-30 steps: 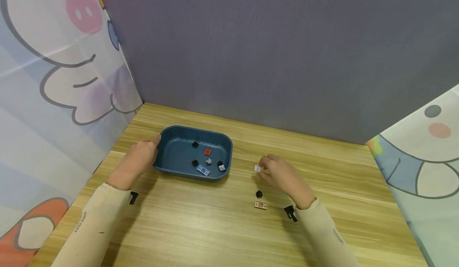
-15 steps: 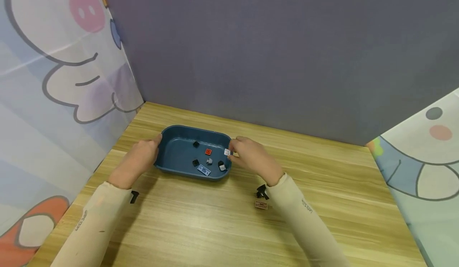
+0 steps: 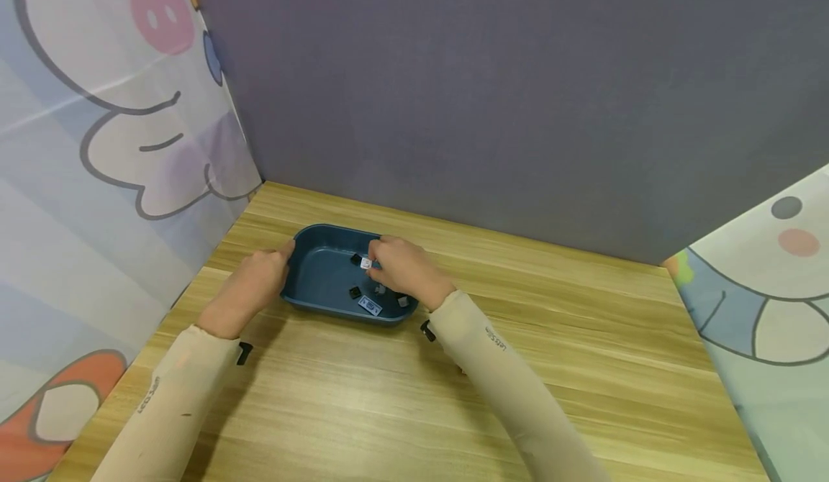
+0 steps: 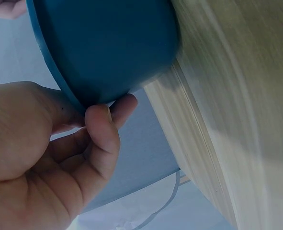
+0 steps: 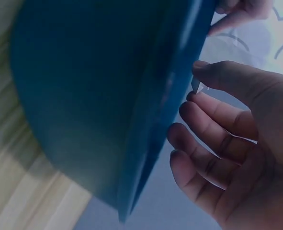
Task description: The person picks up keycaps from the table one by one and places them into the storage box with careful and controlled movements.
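Note:
A dark blue tray point(image 3: 324, 270) rests on the wooden table, and my left hand point(image 3: 255, 284) pinches the rim at its left end. The left wrist view shows thumb and fingers gripping that rim. Over the tray's right half, my right hand point(image 3: 408, 270) pinches a small white tile point(image 3: 365, 263) between thumb and index finger. Beneath and beside it lie black pieces point(image 3: 355, 293), a light blue printed tile point(image 3: 370, 305), a grey piece point(image 3: 380, 290) and a white-topped piece point(image 3: 403, 301). My right hand hides the red tile's place.
The wooden table point(image 3: 583, 338) extends to the right and front. A grey panel point(image 3: 486, 108) stands behind it, with printed cloth point(image 3: 58, 180) at the left side. The right forearm point(image 3: 512, 388) covers most of the spot with the loose pieces.
My right hand has carried the white tile leftward from the table, across the tray's right rim and over its inside. The left hand keeps its grip on the tray.

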{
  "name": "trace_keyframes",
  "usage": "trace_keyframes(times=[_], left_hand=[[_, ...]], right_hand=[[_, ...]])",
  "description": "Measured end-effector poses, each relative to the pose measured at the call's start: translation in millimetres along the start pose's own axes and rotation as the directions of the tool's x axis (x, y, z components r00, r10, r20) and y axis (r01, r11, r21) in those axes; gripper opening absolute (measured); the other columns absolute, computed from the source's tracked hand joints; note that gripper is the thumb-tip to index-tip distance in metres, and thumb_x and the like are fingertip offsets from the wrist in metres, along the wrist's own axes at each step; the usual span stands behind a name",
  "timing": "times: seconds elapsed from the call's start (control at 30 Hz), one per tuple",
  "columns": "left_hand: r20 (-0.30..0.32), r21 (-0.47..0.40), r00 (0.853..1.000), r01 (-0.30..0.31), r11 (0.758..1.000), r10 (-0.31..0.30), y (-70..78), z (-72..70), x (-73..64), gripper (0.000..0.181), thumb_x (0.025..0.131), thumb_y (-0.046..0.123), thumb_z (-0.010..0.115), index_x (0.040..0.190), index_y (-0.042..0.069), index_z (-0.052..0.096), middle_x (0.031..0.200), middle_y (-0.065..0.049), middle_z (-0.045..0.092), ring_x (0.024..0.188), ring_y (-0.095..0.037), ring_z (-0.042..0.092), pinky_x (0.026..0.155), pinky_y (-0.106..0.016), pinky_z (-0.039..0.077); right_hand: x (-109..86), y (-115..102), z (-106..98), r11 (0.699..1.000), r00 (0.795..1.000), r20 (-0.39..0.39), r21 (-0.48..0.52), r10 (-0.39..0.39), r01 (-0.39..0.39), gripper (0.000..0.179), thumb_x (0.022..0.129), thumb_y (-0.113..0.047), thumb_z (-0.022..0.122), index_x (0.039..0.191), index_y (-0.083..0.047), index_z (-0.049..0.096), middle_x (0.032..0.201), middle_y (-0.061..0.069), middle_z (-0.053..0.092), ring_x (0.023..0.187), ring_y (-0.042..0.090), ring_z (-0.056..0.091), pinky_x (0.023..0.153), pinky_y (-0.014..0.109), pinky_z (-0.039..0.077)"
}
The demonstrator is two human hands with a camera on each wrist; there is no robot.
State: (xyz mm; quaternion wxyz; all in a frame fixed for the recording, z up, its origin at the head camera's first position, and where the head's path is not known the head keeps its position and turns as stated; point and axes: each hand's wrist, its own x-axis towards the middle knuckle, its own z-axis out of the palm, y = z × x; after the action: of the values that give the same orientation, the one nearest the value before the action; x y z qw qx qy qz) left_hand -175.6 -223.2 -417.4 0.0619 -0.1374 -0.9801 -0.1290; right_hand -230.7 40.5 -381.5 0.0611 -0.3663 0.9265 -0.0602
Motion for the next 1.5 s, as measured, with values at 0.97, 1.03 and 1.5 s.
trace_keyframes(times=[0.97, 1.03, 1.5], left_hand=[[0.021, -0.014, 1.0, 0.022, 1.0, -0.022, 1.1, -1.1, -0.2, 0.044, 0.096, -0.005, 0.052, 0.137, -0.019, 0.047, 0.102, -0.037, 0.063, 0.066, -0.036, 0.063, 0.057, -0.046, 0.052], [0.017, -0.014, 1.0, 0.022, 1.0, -0.022, 1.4, -1.1, -0.4, 0.043, 0.096, -0.005, 0.051, 0.137, -0.019, 0.047, 0.101, -0.037, 0.063, 0.066, -0.036, 0.063, 0.057, -0.046, 0.052], [0.018, -0.006, 1.0, 0.01, 1.0, -0.01, 2.1, -1.1, -0.5, 0.044, 0.095, -0.005, 0.053, 0.137, -0.019, 0.047, 0.098, -0.036, 0.064, 0.071, -0.039, 0.065, 0.061, -0.047, 0.053]], right_hand=[[-20.4, 6, 2, 1.0, 0.994, -0.108, 0.004, -0.03, 0.03, 0.031, 0.096, -0.025, 0.07, 0.119, -0.005, 0.069, 0.107, 0.006, 0.065, 0.087, 0.018, 0.06, 0.073, 0.031, 0.052], [-25.5, 7, 0, 1.0, 0.995, -0.099, 0.018, -0.017, 0.019, 0.031, 0.096, -0.025, 0.069, 0.12, -0.005, 0.068, 0.108, 0.006, 0.064, 0.087, 0.018, 0.059, 0.073, 0.031, 0.052], [-73.7, 16, -5, 1.0, 0.99, -0.141, -0.012, -0.009, 0.007, 0.026, 0.093, -0.024, 0.074, 0.112, -0.006, 0.07, 0.1, 0.005, 0.064, 0.084, 0.017, 0.058, 0.072, 0.03, 0.051]])
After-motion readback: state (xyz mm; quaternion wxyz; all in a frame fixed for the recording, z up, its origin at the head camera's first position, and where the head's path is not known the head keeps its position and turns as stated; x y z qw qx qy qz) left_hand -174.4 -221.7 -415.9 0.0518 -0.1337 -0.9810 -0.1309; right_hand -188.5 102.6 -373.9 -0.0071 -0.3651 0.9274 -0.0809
